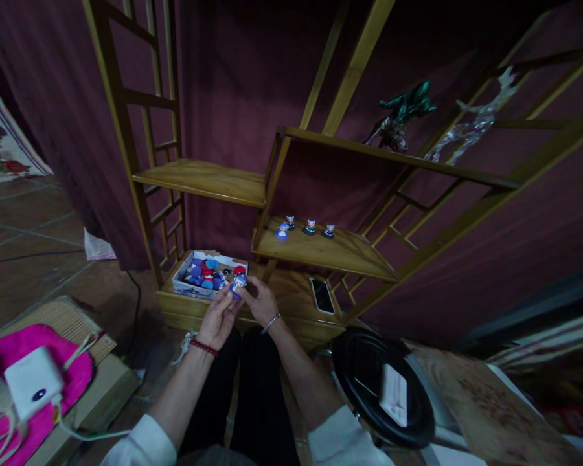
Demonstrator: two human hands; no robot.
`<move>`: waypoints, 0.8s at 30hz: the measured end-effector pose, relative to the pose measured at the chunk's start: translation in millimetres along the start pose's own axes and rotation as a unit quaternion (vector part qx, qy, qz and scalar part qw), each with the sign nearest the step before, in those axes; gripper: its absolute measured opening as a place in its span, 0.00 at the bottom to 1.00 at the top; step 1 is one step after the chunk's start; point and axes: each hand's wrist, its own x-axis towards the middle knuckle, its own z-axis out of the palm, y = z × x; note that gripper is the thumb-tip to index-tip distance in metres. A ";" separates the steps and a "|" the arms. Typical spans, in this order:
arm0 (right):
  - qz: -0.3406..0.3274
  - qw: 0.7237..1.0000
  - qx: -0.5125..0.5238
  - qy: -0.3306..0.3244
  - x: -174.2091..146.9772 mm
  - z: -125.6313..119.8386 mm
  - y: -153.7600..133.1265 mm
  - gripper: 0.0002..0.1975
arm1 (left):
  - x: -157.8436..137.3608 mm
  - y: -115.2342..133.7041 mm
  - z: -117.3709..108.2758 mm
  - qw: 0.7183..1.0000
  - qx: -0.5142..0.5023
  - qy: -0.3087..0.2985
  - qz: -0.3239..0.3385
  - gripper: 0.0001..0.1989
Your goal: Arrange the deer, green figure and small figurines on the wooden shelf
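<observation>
Between my two hands is a small purple-and-white figurine (240, 283), held just in front of an open box. My left hand (219, 318), with a dark red bead bracelet at the wrist, grips it from the left and below. From the right, the fingers of my right hand (262, 303) close on it too; a silver bangle circles that wrist. The white cardboard box (187, 285) holds several red, blue and purple pieces. On the middle shelf stand a purple-based figurine (282, 231) and three dark-based ones, among them the rightmost figurine (328, 232).
A phone (322, 296) lies on the low shelf (291, 294). Above stand a green sculpture (403, 116) and a clear deer figure (476, 126). A black round stool (383, 388) is at right; a white device (34, 382) rests on pink cloth (78, 362) at left.
</observation>
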 end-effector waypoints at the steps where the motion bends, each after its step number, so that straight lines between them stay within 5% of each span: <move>1: 0.002 1.000 0.000 0.000 -0.1 0.2 0.4 0.12 | 0.4 -0.3 -0.8 1.000 -0.002 0.000 0.000 0.12; 24: -0.023 0.999 -0.007 -0.024 0.6 -6.7 0.4 0.11 | 0.5 -5.0 -0.8 1.000 0.000 -0.017 -0.001 0.11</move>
